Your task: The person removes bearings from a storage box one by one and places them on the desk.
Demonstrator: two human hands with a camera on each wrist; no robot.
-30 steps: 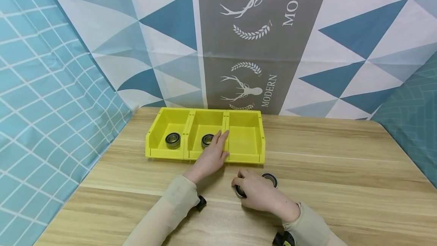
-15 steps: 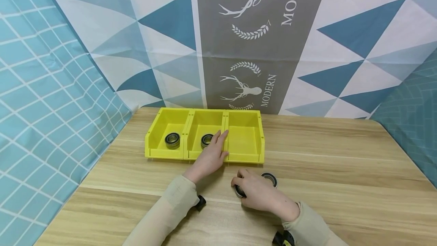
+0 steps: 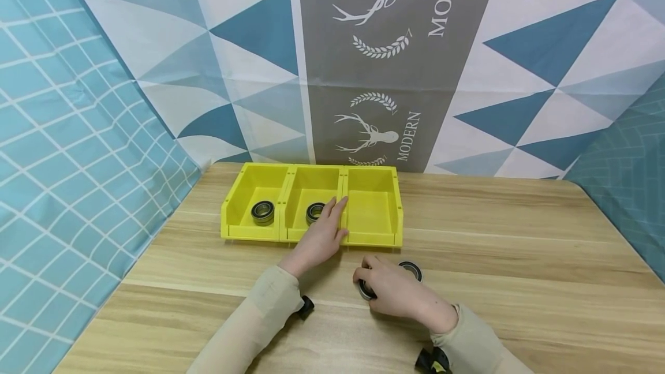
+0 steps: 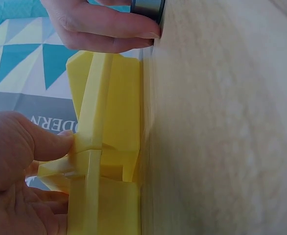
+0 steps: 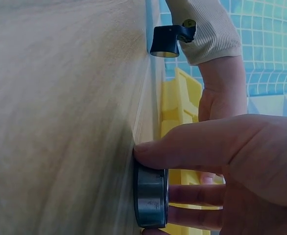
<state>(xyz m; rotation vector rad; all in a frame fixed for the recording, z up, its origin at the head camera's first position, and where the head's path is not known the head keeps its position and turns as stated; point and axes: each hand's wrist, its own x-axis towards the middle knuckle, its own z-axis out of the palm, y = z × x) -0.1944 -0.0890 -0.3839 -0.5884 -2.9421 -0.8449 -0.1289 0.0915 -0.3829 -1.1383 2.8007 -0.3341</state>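
In the head view my left hand rests over the divider between the middle and right yellow bins; its visible fingers are fairly straight. The left wrist view shows that thumb touching the bin edge. My right hand pinches a black-and-silver ball bearing on the table between thumb and fingers, just in front of the bins. A second bearing lies beyond that hand, partly covered by it. One bearing sits in the left bin. Another bearing lies in the middle bin, partly behind my left fingers.
The three joined bins stand on a wooden table near its back edge. A patterned cloth wall rises behind them, with a blue tiled-print sheet on the left. Dark wrist devices hang below both sleeves.
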